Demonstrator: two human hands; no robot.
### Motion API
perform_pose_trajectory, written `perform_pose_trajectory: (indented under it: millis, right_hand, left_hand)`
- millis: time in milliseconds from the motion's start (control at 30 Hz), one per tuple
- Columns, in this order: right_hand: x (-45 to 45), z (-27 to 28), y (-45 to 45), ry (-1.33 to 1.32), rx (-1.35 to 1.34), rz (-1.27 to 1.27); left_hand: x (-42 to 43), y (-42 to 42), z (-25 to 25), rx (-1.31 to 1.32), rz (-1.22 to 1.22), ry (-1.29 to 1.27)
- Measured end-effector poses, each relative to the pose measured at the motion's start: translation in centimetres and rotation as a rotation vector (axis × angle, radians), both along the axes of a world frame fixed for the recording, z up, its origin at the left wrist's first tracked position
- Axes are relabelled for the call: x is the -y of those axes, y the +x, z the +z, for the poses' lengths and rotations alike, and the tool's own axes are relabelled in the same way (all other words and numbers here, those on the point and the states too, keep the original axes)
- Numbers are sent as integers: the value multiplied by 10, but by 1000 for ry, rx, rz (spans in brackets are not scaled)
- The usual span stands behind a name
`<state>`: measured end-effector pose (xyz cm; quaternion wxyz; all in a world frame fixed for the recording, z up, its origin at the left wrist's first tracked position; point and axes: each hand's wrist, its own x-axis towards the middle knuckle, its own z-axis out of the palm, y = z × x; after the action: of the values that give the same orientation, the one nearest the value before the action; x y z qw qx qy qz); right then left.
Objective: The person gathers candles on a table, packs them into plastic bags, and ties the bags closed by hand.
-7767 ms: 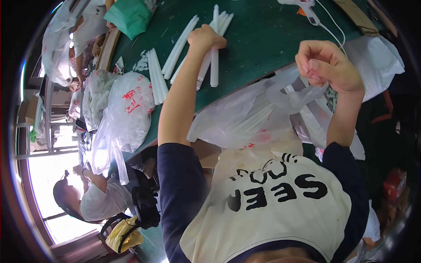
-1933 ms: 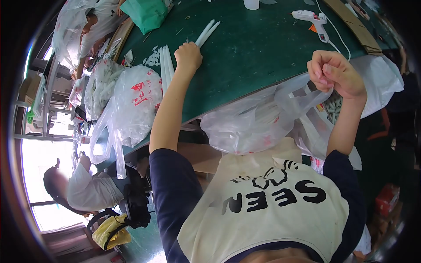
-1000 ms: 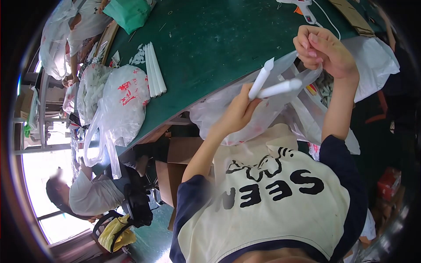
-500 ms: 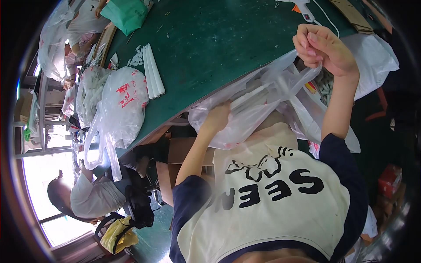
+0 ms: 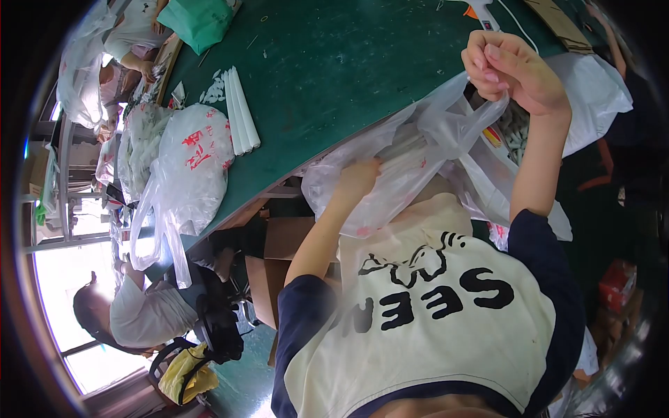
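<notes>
A clear plastic bag hangs in front of my shirt at the table edge, holding several long white sticks. My right hand is raised at the right with curled fingers, pinching the bag's gathered upper part. My left hand is at the bag's left part, against the near ends of the white sticks. Its fingers point right and are bent; their undersides are hidden, so I cannot tell whether they grip the sticks. Farther left on the table lie several white tapered sticks side by side.
Beside those sticks lies a filled clear bag with red print. A green bag and small white pieces are farther off. At the top right are a glue gun and a white sack. One person sits at the left.
My left hand has shifted slightly right and up, and the white stick that stretched from it now lies with the bundle inside the bag. My right hand still holds the bag, marginally higher.
</notes>
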<state>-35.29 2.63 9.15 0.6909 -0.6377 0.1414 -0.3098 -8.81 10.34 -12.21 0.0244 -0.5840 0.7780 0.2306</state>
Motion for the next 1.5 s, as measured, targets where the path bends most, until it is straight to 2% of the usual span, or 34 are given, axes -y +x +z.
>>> perform_pose_trajectory:
  millis: [167,267,400,467,600,700,733,833,900,933,967,1033,1067,1167,1267,1367,1500]
  right_hand:
    - [-1,0,4,-48,-29,-23]
    - [-1,-1,3,-30,-35,-16]
    - [-3,-2,2,-40,-38,-38]
    - [-2,-3,0,-20,-26,-39]
    - [-7,5,4,-75,-254,-117]
    - [-10,6,10,-169,-410,-195]
    - [-11,6,11,-183,-438,-197]
    - [-16,9,10,-358,-586,-258]
    - [-17,6,6,-459,-733,-333]
    - [-16,2,-1,-484,-823,-377]
    - [-15,-1,-7,-510,-913,-422]
    - [-15,-6,-13,-525,-1003,-540]
    - [-15,-7,-14,-533,-1048,-600]
    - [-10,-1,-15,-356,-1191,-506]
    - [-19,-5,-23,-455,-975,-537]
    - [-13,6,-30,-445,-897,-262]
    - [-2,7,-21,-293,-297,-188]
  left_hand:
    - [-3,-15,-3,-278,22,-403]
    - [-11,-14,20,-141,38,-207]
    - [-33,3,49,69,-100,-13]
    - [-46,10,73,132,-94,19]
    - [-71,40,84,28,12,-202]
    - [-77,53,107,38,69,-140]
    - [-79,54,119,166,103,-96]
    - [-83,75,140,-42,117,-91]
    - [-81,84,169,-159,211,-92]
    - [-84,89,179,-378,175,-253]
    - [-85,94,188,-565,168,-273]
    - [-82,103,188,-702,88,-557]
    - [-82,103,184,-755,161,-584]
    - [-78,99,175,-899,373,-681]
    - [-69,94,174,-948,506,-812]
    - [-57,84,176,-1139,538,-901]
    - [-41,68,189,-1434,496,-925]
